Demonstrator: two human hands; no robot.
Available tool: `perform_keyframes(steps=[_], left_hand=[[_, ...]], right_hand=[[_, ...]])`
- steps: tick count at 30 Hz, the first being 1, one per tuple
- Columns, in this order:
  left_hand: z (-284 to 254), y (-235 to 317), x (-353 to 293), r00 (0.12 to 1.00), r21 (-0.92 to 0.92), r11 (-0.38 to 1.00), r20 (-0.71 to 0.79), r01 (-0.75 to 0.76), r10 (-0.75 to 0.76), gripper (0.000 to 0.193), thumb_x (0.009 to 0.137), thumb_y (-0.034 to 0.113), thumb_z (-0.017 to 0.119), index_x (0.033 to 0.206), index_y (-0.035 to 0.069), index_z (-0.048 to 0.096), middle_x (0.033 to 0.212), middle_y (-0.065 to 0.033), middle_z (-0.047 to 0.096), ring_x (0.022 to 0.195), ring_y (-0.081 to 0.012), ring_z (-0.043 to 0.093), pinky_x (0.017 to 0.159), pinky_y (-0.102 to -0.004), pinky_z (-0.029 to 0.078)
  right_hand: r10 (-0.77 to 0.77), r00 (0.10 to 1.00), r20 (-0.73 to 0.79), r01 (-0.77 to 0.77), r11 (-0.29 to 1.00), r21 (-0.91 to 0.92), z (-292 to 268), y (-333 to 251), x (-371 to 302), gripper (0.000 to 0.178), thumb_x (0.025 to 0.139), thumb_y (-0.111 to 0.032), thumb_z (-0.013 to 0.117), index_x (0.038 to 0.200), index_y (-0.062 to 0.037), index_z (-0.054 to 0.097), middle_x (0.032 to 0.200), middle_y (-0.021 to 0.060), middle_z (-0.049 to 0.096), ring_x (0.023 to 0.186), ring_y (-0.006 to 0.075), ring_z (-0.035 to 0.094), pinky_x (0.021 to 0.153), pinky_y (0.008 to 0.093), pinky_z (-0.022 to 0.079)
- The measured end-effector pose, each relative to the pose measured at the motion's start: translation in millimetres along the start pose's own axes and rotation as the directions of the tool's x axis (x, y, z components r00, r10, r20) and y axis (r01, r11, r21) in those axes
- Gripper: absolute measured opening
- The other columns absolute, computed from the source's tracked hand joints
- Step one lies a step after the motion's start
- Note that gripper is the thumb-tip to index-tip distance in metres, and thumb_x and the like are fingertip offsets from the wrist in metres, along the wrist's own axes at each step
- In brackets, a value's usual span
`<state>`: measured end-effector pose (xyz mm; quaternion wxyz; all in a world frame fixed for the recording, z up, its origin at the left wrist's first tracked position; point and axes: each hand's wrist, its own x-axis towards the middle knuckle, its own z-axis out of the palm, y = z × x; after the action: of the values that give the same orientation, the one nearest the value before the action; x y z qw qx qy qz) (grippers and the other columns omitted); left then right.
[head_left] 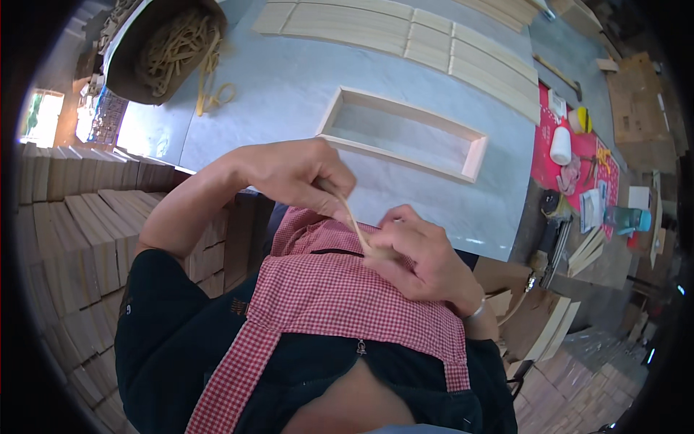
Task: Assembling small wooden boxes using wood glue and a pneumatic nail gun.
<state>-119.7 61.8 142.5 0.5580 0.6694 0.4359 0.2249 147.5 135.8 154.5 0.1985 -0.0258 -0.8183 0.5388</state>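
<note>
Tan band (355, 223) dead centre, drawn straight between both hands! Sweeping left to right: open box (126, 79) of bands near ten o'clock; left hand (296, 171), just off centre toward ten-thirty, fingers pinched on the band's upper part; wooden frame (397, 158) at one; right hand (419, 253) at four, fingers curled tight on the lower part.

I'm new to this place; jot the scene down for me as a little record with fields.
Left hand: grips a tan band
Right hand: grips the same band
Band: runs between both hands, over a red checked apron
Table: rectangular wooden frame beyond the hands; grooved boards farther back
Upper left: container of tan strips
Right side: white bottle
</note>
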Motion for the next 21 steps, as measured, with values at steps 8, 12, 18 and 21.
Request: perform_keyframes(steps=[8,12,18,21], left_hand=[[-78.5,-61.7,-9.3,0.901,0.879,0.441,-0.329,0.183,0.282,0.075,0.056,0.07,0.087,0.092,0.013,0.057,0.108,-0.0058,0.068,0.11,-0.0284,0.063,0.12,-0.0592,0.026],[-85.2,-100.7,-18.6,0.914,0.815,0.525,-0.375,0.245,0.155,0.082,0.048,0.075,0.086,0.095,0.013,0.057,0.114,-0.0071,0.068,0.122,-0.0278,0.06,0.123,-0.0615,0.021],[-62.1,-128.3,-8.7,0.883,0.687,0.648,-0.468,0.328,0.049,0.074,0.056,0.066,0.088,0.096,0.012,0.058,0.119,-0.0076,0.069,0.125,-0.0276,0.06,0.123,-0.0596,0.022],[-48.2,-132.5,-14.2,0.881,0.637,0.711,-0.471,0.299,0.051,0.062,0.064,0.054,0.088,0.097,0.01,0.058,0.12,-0.0059,0.069,0.12,-0.0266,0.062,0.123,-0.0585,0.024]], right_hand=[[0.181,0.974,-0.139,-0.224,0.647,-0.729,-163.0,87.8,-31.7,0.06,0.062,-0.042,0.093,0.071,-0.0138,0.04,0.075,-0.0015,0.053,0.082,0.0233,0.055,0.109,0.0468,0.035],[0.366,0.915,-0.172,-0.378,0.622,-0.686,-172.5,115.9,-37.0,0.062,0.058,-0.04,0.095,0.074,-0.0129,0.041,0.077,-0.0004,0.053,0.085,0.0232,0.057,0.114,0.0499,0.031],[0.441,0.884,-0.158,-0.426,0.617,-0.662,-150.0,130.4,-37.6,0.057,0.061,-0.03,0.095,0.077,-0.0118,0.044,0.076,0.001,0.055,0.09,0.0234,0.062,0.116,0.0513,0.032],[0.38,0.913,-0.148,-0.373,0.633,-0.679,-139.9,136.8,-47.3,0.052,0.065,-0.024,0.093,0.077,-0.0108,0.044,0.076,0.0017,0.056,0.095,0.0243,0.064,0.114,0.0509,0.035]])
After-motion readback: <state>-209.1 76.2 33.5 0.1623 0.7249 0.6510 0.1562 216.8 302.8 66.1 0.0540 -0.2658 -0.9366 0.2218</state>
